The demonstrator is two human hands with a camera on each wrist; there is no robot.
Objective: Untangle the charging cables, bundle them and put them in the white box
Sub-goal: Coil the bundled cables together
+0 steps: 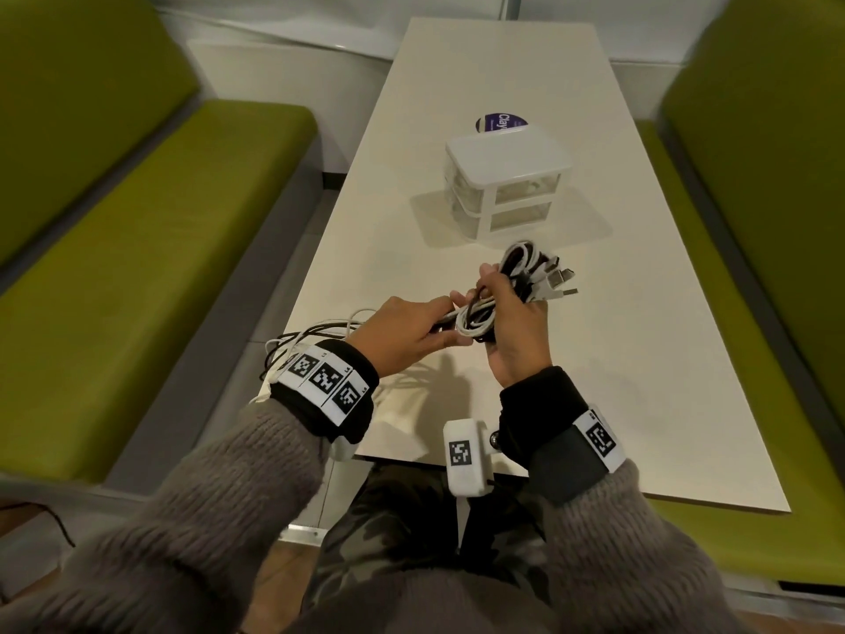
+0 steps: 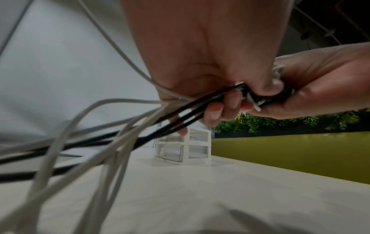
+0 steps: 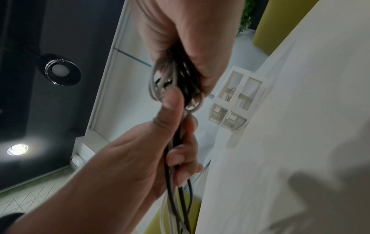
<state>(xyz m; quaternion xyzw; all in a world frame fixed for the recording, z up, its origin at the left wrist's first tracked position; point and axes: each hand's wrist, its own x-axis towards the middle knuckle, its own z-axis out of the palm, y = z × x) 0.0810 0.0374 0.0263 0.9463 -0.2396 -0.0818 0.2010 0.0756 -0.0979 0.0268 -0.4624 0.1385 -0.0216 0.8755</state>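
Note:
Above the near part of the white table (image 1: 608, 395), my right hand (image 1: 512, 327) grips a coiled bundle of black and white charging cables (image 1: 526, 267). Several USB plugs (image 1: 564, 281) stick out to its right. My left hand (image 1: 411, 334) holds the uncoiled strands just left of the coil, fingers curled round them. The loose tails (image 1: 311, 336) trail over the table's left edge. In the left wrist view the strands (image 2: 140, 123) run down from my left hand (image 2: 210, 63). The right wrist view shows the coil (image 3: 176, 82) in my right hand (image 3: 190, 39). The white box (image 1: 507, 185), with two clear drawers, stands farther back, drawers shut.
A purple round sticker (image 1: 500, 123) lies behind the box. Green upholstered benches flank the table on the left (image 1: 137, 249) and right (image 1: 754, 221). The table's near edge is close to my lap.

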